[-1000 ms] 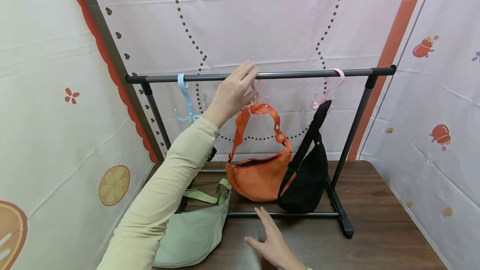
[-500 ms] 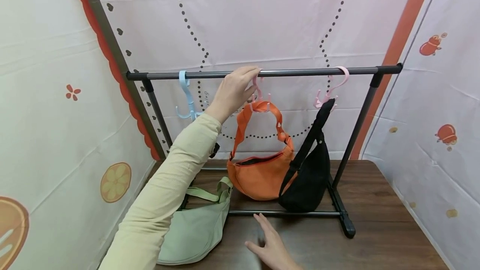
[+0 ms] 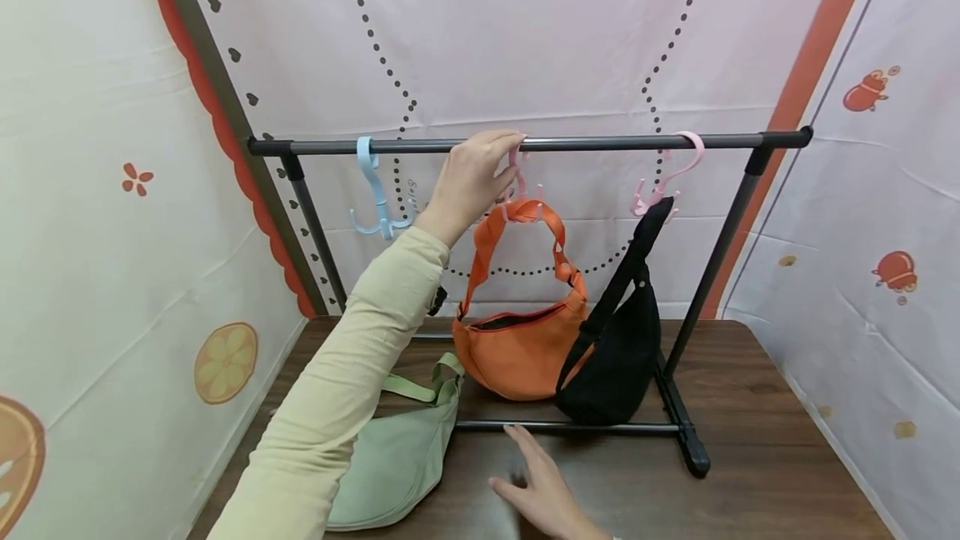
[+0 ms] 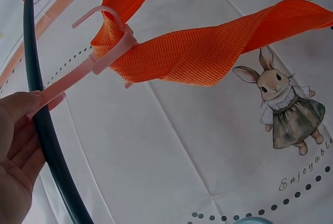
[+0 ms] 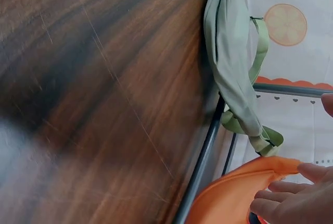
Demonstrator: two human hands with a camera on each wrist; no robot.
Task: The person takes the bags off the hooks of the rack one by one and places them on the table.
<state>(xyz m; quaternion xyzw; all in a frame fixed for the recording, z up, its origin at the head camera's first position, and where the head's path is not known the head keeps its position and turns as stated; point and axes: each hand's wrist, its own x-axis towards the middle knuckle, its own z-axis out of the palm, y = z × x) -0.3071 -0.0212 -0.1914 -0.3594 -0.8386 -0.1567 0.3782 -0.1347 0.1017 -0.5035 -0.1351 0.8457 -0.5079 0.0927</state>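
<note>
In the head view my left hand point(image 3: 472, 182) is up at the top bar point(image 3: 600, 144) of a black rack. Its thumb and fingers pinch a pink hook point(image 4: 67, 81) where it curves over the bar. From that hook hangs an orange shoulder bag point(image 3: 517, 357), its twisted strap point(image 4: 192, 57) looped on the lower prongs and its red-edged zip partly open. My right hand point(image 3: 543, 490) hovers low in front of the rack, holding nothing, fingers extended and thumb spread. A green bag point(image 3: 397, 457) lies on the table left of it, partly hidden by my left sleeve.
A black bag point(image 3: 618, 357) hangs from a second pink hook point(image 3: 690, 158) at the right, overlapping the orange one. At the left, a blue hook point(image 3: 375, 182) hangs on the bar without a bag. The rack's lower rod point(image 3: 600, 428) crosses just above the wooden table point(image 3: 757, 448).
My left fingers, extended above the bar a second ago, have bent down over it by the pink hook. The right hand has barely moved, and the bags hang as before.
</note>
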